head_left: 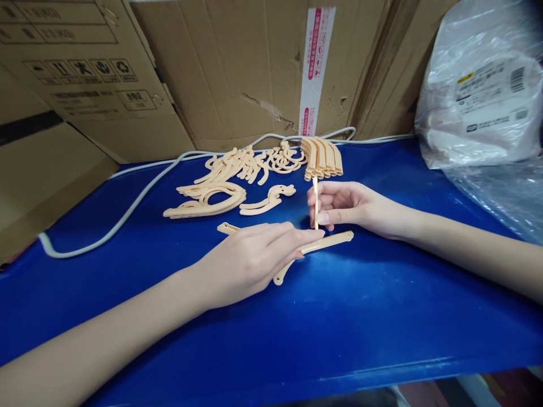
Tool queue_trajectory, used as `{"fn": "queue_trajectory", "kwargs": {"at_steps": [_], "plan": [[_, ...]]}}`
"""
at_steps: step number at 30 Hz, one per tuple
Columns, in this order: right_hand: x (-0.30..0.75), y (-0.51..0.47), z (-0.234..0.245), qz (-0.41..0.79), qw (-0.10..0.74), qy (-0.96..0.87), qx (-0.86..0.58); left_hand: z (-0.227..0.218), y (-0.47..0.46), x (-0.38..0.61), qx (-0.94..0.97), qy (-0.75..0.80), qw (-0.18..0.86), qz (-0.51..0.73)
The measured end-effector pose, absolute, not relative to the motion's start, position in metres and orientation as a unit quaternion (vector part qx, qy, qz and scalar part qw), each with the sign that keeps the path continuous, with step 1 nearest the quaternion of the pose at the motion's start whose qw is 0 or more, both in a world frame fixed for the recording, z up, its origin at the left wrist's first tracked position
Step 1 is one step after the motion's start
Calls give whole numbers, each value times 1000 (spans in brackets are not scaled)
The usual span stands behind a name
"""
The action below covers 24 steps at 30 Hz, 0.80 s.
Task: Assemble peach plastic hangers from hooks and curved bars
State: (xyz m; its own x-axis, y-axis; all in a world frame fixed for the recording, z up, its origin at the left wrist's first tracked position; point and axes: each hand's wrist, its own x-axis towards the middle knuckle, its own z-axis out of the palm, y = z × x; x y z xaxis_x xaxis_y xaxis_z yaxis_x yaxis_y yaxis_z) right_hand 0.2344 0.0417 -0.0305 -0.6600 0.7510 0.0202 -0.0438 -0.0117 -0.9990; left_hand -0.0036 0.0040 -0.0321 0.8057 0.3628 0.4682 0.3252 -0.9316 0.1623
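Note:
My left hand [250, 257] lies over crossed beige plastic hanger arms, its fingers stretched forward. One hanger arm [328, 242] passes between its thumb and forefinger and sticks out to the right. Another arm's holed end [278, 279] shows below the hand, and a holed end [227, 228] pokes out at the upper left. The palm hides where they cross. My right hand [339, 206] pinches a narrow beige plastic strip [315, 195], held upright and seen edge-on, between thumb and fingers. Its lower tip is close to my left forefinger; I cannot tell if they touch.
Behind the hands are stacked curved arms [324, 158], a heap of loose curved parts [231, 165], hook pieces [269, 200] and long curved parts [207, 199]. A white cable [139, 206] runs along the blue table [339, 333]. Cardboard boxes [246, 68] and a plastic-wrapped parcel [479, 96] stand behind.

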Motion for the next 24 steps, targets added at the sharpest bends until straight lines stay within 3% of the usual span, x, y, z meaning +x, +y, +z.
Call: {"fn": "queue_trajectory", "kwargs": {"at_steps": [24], "plan": [[231, 38, -26, 628, 321, -631, -325, -36, 5, -8, 955, 176, -12, 239]]}}
